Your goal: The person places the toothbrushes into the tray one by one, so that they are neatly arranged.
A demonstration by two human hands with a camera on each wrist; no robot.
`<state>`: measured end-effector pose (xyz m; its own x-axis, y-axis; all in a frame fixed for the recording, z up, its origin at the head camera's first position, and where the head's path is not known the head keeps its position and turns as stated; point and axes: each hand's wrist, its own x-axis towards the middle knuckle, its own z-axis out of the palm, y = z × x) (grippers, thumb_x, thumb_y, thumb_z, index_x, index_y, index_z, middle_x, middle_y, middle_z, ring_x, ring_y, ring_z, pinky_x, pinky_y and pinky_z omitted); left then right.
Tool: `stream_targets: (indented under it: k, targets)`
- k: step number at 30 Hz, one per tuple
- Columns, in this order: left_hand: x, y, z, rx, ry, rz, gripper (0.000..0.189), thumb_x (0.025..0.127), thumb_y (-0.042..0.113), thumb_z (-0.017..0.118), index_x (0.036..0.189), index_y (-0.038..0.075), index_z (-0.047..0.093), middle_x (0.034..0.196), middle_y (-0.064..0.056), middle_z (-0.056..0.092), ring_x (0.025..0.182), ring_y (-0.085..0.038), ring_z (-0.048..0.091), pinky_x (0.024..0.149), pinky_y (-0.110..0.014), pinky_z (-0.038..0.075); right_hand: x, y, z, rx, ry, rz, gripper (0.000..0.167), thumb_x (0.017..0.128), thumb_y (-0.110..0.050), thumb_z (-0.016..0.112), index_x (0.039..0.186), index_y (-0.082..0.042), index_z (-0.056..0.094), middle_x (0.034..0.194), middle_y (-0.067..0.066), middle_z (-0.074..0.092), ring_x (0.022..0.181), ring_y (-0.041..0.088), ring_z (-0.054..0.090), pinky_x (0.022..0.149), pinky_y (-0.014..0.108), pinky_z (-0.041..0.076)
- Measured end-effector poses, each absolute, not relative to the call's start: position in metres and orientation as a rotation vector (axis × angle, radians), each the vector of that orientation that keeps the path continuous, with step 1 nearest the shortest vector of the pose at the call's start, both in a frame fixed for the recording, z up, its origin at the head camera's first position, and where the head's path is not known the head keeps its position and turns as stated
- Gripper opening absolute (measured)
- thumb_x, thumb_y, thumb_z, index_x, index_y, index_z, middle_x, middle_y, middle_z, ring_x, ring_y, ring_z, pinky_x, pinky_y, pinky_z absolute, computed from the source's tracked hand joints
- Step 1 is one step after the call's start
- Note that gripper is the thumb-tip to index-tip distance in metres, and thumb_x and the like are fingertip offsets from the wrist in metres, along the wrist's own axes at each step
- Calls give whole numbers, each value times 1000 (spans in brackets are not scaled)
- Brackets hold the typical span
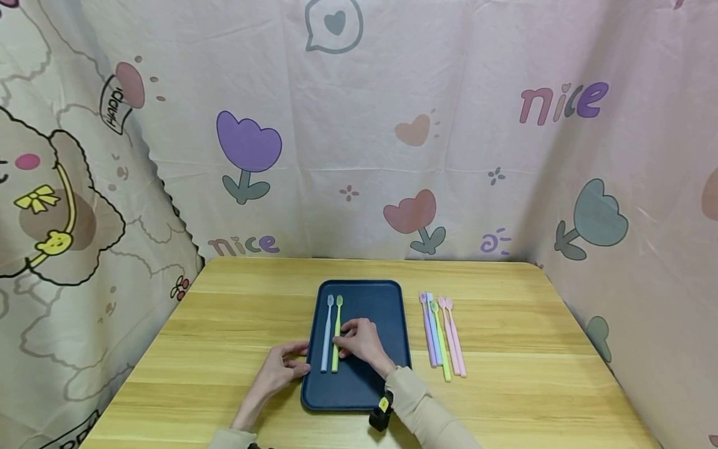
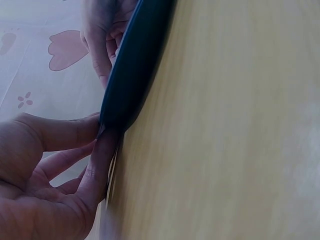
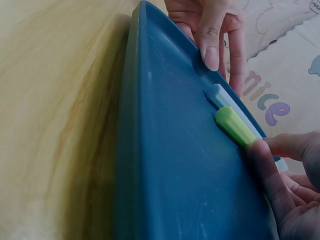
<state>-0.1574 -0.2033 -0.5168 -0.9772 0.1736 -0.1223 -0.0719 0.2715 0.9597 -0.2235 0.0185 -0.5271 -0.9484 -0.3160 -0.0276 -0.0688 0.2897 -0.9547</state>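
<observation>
A dark blue tray (image 1: pixel 370 386) lies on the wooden table, with a light blue toothbrush (image 1: pixel 327 337) and a yellow-green toothbrush (image 1: pixel 339 310) side by side along its left half, heads away from me. Thumb and index finger of my right hand (image 1: pixel 363 342) pinch the yellow-green toothbrush's handle (image 3: pixel 234 125) about midway. At the tray's left side my left hand (image 1: pixel 276 372) holds the rim; in the right wrist view its thumb (image 3: pixel 211 55) lies on the edge, with other fingers outside. The left wrist view shows its fingertips against the tray's side (image 2: pixel 125 100).
Right of the tray, several toothbrushes lie close together on the table (image 1: pixel 505 324): a purple one (image 1: pixel 428 330), a blue one (image 1: pixel 435 340), a yellow-green one (image 1: pixel 442 349) and pink ones (image 1: pixel 457 343). A printed curtain (image 1: pixel 348 125) hangs behind the table and at its sides.
</observation>
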Motion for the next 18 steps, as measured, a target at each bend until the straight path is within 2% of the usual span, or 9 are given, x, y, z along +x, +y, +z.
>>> stream_targets:
  k: [4, 11, 18]
  targets:
    - [-158, -204, -517, 101, 2330, 1789, 57, 84, -9, 69, 137, -17, 49, 124, -37, 60, 95, -34, 73, 73, -25, 59, -223, 19, -526, -355, 2342, -1717, 34, 88, -13, 76, 115, 7, 67, 75, 11, 75, 56, 18, 71, 59, 31, 61]
    - [-158, -203, -517, 103, 2332, 1789, 57, 84, -10, 69, 137, -17, 49, 124, -37, 60, 95, -35, 73, 73, -25, 59, -224, 18, -528, -358, 2328, -1737, 34, 88, -12, 76, 114, 7, 67, 76, 14, 75, 57, 22, 72, 56, 31, 60]
    - [-158, -203, -517, 103, 2328, 1789, 58, 84, -9, 68, 138, -17, 48, 125, -36, 60, 95, -35, 73, 73, -25, 59, -225, 18, -529, -360, 2337, -1727, 34, 87, -12, 77, 114, 7, 67, 75, 13, 75, 55, 18, 71, 55, 30, 60]
